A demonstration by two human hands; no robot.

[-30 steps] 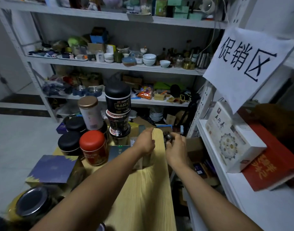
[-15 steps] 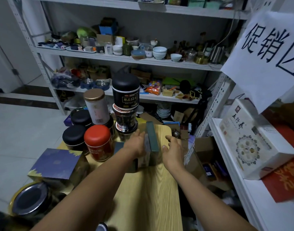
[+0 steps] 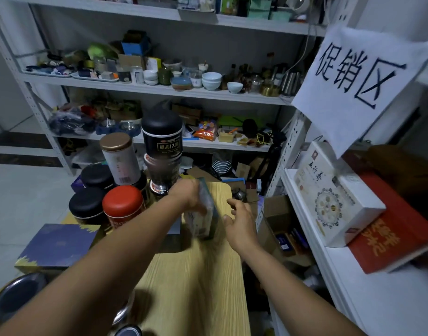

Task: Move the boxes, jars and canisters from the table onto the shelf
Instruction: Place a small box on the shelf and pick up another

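The left hand (image 3: 188, 194) clasps a slim teal-sided cardboard box (image 3: 204, 215) standing upright, blurred, near the pale wooden table (image 3: 196, 282)'s 12 o'clock edge; bare tabletop lies toward 6 o'clock. At 3 o'clock the right hand (image 3: 239, 223) spreads open beside it, empty. At 9 o'clock stands a red-lidded round tin (image 3: 123, 207)

We are seeing the slim box (image 3: 203, 214) only as a smear, its print unreadable, and the left hand (image 3: 187, 194) is covering its upper left side, so we are unable to judge the grip. Blur is softening the right hand (image 3: 239, 223) too. The lower stacked canister (image 3: 160, 174) is blurring past reading. The bottom edge is cutting off a dark round lid (image 3: 129, 331), and the lower left corner is clipping a metal-lidded tin (image 3: 16, 297).
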